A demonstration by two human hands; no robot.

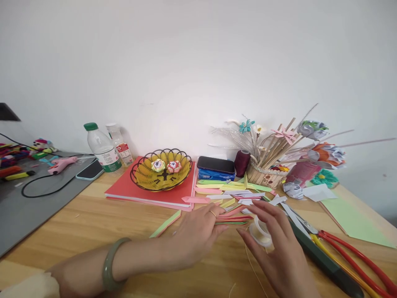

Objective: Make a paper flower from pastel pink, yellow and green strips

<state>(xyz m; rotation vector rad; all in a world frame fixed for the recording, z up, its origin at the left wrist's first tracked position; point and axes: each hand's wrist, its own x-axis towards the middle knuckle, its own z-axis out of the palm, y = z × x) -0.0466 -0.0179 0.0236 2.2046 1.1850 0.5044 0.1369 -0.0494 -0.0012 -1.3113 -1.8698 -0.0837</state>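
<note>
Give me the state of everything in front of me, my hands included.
Left hand: closed on paper strips
Paper strips: layered together
Right hand: open
Thread spool: partly unwound
Green-capped bottle: upright, capped
White-capped bottle: upright, capped
Basket: holding two paper flowers
Phone on blue packet: screen dark
Pale-edged phone: screen dark
Red-handled scissors: blade opening unclear
Glue gun: lying sideways

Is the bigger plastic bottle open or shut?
Shut: a green cap sits on top of the bottle.
</note>
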